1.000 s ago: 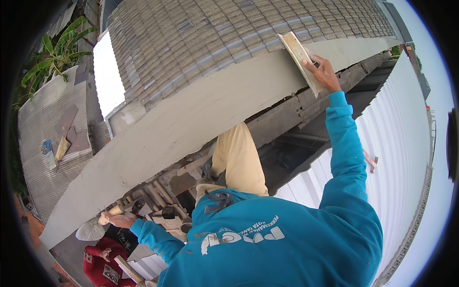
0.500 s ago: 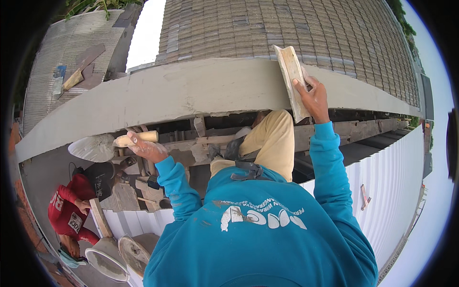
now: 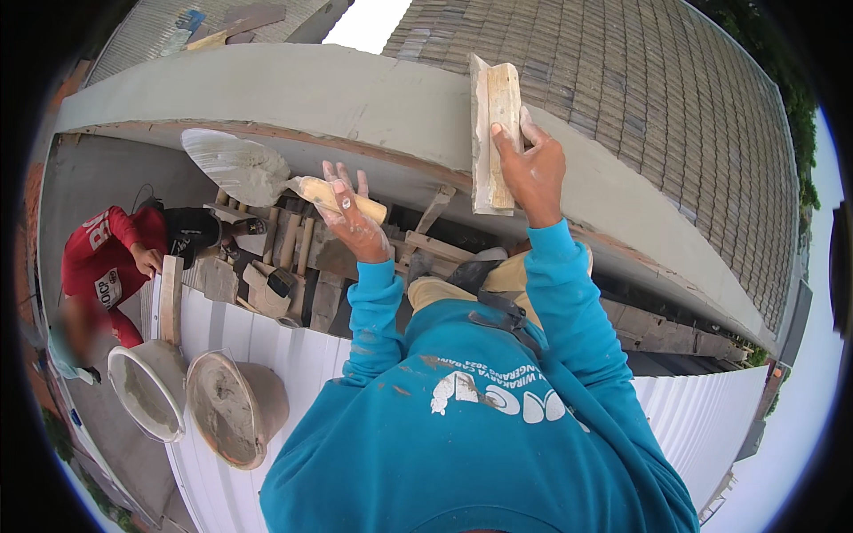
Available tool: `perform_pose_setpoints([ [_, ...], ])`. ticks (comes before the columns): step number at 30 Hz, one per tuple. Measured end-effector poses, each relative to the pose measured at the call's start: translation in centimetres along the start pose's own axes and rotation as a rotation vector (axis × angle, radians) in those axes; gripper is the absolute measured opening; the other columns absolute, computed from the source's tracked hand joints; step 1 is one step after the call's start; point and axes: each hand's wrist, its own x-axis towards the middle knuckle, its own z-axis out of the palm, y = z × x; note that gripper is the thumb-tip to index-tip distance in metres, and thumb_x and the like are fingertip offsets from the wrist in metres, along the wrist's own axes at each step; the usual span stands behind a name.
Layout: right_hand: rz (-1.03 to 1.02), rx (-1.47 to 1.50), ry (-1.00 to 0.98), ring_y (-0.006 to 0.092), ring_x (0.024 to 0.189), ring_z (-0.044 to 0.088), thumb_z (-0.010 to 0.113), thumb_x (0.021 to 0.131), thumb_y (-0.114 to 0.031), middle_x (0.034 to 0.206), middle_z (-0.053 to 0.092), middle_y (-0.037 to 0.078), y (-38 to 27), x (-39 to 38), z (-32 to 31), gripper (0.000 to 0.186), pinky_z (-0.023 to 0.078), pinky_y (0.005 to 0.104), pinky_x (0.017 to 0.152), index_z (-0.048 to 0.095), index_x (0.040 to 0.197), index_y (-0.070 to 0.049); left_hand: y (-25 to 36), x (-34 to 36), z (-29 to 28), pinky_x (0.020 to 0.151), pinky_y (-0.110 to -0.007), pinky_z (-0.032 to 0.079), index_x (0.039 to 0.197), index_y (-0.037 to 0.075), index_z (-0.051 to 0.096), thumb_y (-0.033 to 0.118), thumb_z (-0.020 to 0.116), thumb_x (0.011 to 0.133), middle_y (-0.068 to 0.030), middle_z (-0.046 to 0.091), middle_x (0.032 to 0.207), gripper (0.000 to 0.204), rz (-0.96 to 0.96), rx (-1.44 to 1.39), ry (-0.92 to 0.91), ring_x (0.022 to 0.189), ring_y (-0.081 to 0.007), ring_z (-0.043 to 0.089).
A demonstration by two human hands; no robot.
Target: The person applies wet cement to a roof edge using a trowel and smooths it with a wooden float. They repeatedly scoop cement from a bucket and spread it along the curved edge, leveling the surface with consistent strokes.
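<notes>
My left hand (image 3: 357,226) holds a trowel by its wooden handle (image 3: 355,202), the thumb across it and the other fingers partly raised. Grey mortar clings to the broad, rounded trowel blade (image 3: 238,169), which points left, in front of the wall face. My right hand (image 3: 535,173) grips a plastering float (image 3: 503,133), a long flat board with a wooden bar along it. This float overlaps the smooth grey plastered wall top (image 3: 355,93); whether it touches the plaster I cannot tell. Both hands are smeared with mortar.
Two buckets, a pale one (image 3: 120,362) and a brownish one (image 3: 197,391), hold mortar at lower left by white corrugated sheeting (image 3: 306,355). A co-worker in red (image 3: 107,258) is at left, one hand by a wooden plank (image 3: 171,298). Tiled roofing (image 3: 604,98) lies beyond the wall.
The view has swung, bringing the buckets and co-worker more fully into sight. My left hand and trowel appear higher and farther right; the float is now more upright in my right hand.
</notes>
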Motion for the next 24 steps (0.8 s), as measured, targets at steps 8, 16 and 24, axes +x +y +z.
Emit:
perform_pose_setpoints([
  [8,-0.133,-0.006,-0.046,0.0370,0.086,0.066,0.069,0.079,-0.034,0.091,0.066,0.022,-6.9,0.3,7.1,0.062,0.051,0.0452,0.078,0.060,0.124,0.007,4.4,-4.5,-5.7,0.112,-0.053,0.035,0.152,0.001,0.003,0.029,0.053,0.099,-0.0234,0.024,0.155,0.078,-0.031,0.043,0.058,0.142,-0.0375,0.028],
  [16,-0.054,0.378,-0.202,0.0369,0.088,0.068,0.070,0.077,-0.038,0.093,0.069,0.025,-13.9,3.4,12.0,0.065,0.052,0.0422,0.082,0.060,0.125,0.005,7.8,-6.0,-6.2,0.113,-0.052,0.034,0.153,0.004,0.005,0.031,0.055,0.098,-0.0215,0.026,0.155,0.079,-0.029,0.017,0.150,0.143,-0.0368,0.028],
  [24,0.238,0.945,-0.618,0.0179,0.092,0.065,0.055,0.098,-0.029,0.113,0.065,0.012,-10.2,8.5,5.0,0.044,0.054,0.0317,0.074,0.058,0.125,0.006,9.2,-6.4,-9.6,0.108,-0.049,0.041,0.150,0.002,0.016,0.032,0.059,0.096,-0.0222,0.037,0.148,0.075,0.021,0.021,0.248,0.134,-0.0365,0.041],
])
